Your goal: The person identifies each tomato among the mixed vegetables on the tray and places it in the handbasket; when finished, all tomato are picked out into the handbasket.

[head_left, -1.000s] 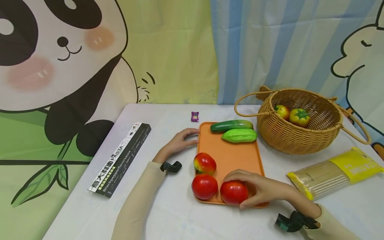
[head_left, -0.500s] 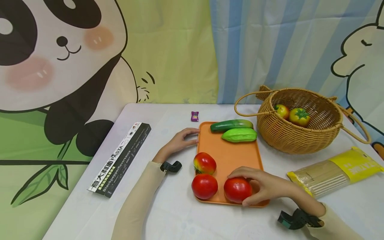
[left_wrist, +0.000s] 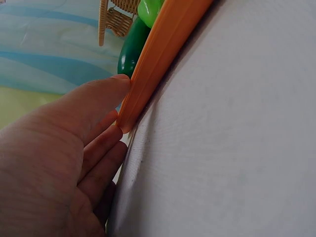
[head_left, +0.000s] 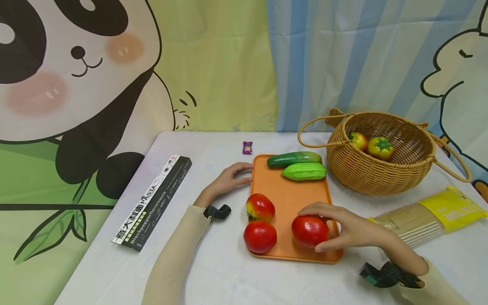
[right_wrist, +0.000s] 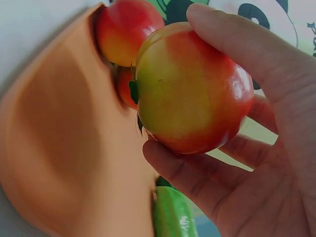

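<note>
My right hand point(head_left: 343, 228) grips a red tomato point(head_left: 309, 231), thumb on one side and fingers on the other. In the right wrist view this tomato point(right_wrist: 192, 94) shows a yellow-green side and green leaf tips. It is held over the near right part of an orange tray point(head_left: 286, 199). My left hand point(head_left: 228, 180) touches the tray's left rim with thumb and fingertips, fingers loosely bent. Two more tomatoes, a red-yellow tomato point(head_left: 261, 207) and a red tomato point(head_left: 260, 237), sit at the tray's left edge. A dark green cucumber point(head_left: 294, 159) and a light green vegetable point(head_left: 304, 171) lie at its far end.
A wicker basket point(head_left: 381, 180) with two yellowish tomatoes stands at the back right. In front of it lies a yellow noodle packet point(head_left: 431, 218). A black-and-white pasta box point(head_left: 152, 203) lies on the left, and a small purple candy point(head_left: 247, 148) behind the tray.
My right hand has carried the gripped tomato rightward and slightly away from me, apart from the other tomatoes. My left hand and the tray have stayed where they were.
</note>
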`<state>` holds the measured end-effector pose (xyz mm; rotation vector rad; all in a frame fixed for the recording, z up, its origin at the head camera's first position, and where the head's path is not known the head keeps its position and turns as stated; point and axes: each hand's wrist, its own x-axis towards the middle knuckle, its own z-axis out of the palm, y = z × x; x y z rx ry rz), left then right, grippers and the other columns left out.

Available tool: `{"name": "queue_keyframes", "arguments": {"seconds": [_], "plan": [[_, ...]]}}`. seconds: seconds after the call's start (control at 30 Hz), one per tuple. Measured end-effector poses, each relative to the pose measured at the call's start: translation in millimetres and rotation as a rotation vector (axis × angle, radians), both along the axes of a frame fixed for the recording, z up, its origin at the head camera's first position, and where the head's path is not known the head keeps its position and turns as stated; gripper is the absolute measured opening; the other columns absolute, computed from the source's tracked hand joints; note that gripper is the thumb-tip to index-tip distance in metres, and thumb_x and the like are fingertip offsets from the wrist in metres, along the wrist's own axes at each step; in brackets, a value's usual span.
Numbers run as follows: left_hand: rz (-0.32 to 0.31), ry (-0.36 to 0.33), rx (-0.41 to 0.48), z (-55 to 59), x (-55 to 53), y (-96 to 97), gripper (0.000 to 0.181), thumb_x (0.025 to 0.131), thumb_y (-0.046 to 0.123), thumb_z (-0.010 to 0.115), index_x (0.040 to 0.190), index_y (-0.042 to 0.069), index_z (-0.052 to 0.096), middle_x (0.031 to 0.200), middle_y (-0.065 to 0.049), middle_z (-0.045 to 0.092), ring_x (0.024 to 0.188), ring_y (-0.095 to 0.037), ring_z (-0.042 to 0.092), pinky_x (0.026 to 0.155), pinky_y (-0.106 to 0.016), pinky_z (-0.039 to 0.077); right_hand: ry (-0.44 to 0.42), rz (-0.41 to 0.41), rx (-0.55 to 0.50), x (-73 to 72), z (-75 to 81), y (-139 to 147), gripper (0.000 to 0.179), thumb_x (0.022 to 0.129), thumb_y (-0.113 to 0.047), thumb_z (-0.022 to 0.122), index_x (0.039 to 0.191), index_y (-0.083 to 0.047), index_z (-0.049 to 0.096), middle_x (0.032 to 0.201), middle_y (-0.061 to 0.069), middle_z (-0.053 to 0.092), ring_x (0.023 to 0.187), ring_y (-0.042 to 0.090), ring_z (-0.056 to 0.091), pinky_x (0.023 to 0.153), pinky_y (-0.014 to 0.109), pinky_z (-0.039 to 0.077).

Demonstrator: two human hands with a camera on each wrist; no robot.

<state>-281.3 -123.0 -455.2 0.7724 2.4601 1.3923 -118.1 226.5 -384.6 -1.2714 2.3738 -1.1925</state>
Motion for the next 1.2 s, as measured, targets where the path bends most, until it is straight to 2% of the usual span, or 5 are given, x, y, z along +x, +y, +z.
{"name": "queue_keyframes", "arguments": {"seconds": [0.2,0.4,0.6,0.77,1.2], "plan": [[-0.002,-0.001,0.008,0.4,0.4,0.3,0.048,0.09,0.025,0.072,0.135,0.015,0.058,0.142,-0.004,0.052,0.136,-0.021,0.042,0.116,-0.043,0.03,0.041,-0.092,0.043,2.5,12.6,8,0.064,0.078,-0.026,0.083,0.135,-0.024,0.054,0.132,-0.002,0.055,0.12,0.007,0.05,0.089,0.031,0.054],[-0.008,-0.009,0.012,0.3,0.2,0.2,0.049,0.091,0.025,0.071,0.136,0.012,0.057,0.143,-0.006,0.051,0.137,-0.023,0.041,0.116,-0.045,0.029,0.071,-0.146,0.023,4.0,23.1,16,0.069,0.074,-0.018,0.086,0.135,-0.021,0.054,0.133,0.0,0.056,0.122,0.003,0.048,0.086,0.029,0.055],[-0.004,0.002,0.002,0.7,0.3,0.4,0.047,0.091,0.026,0.071,0.135,0.015,0.058,0.141,-0.003,0.052,0.135,-0.02,0.043,0.115,-0.043,0.031,0.154,-0.166,-0.02,1.4,27.7,25,0.075,0.068,-0.013,0.09,0.134,-0.015,0.055,0.133,-0.004,0.056,0.12,0.003,0.05,0.082,0.029,0.057],[-0.005,-0.002,0.004,0.9,1.0,0.1,0.048,0.091,0.025,0.071,0.135,0.015,0.058,0.142,-0.004,0.052,0.136,-0.02,0.042,0.116,-0.043,0.031,0.229,-0.155,-0.067,-0.3,32.3,31,0.078,0.061,-0.005,0.092,0.13,-0.007,0.057,0.131,0.0,0.057,0.12,0.005,0.05,0.084,0.023,0.055],[-0.004,0.015,-0.016,1.5,-0.2,0.4,0.047,0.091,0.024,0.07,0.135,0.015,0.058,0.141,-0.003,0.052,0.135,-0.018,0.043,0.115,-0.04,0.031,0.331,-0.206,-0.101,0.2,41.5,36,0.086,0.053,0.003,0.092,0.131,-0.002,0.057,0.136,-0.006,0.055,0.123,0.003,0.047,0.09,0.013,0.048]]}}
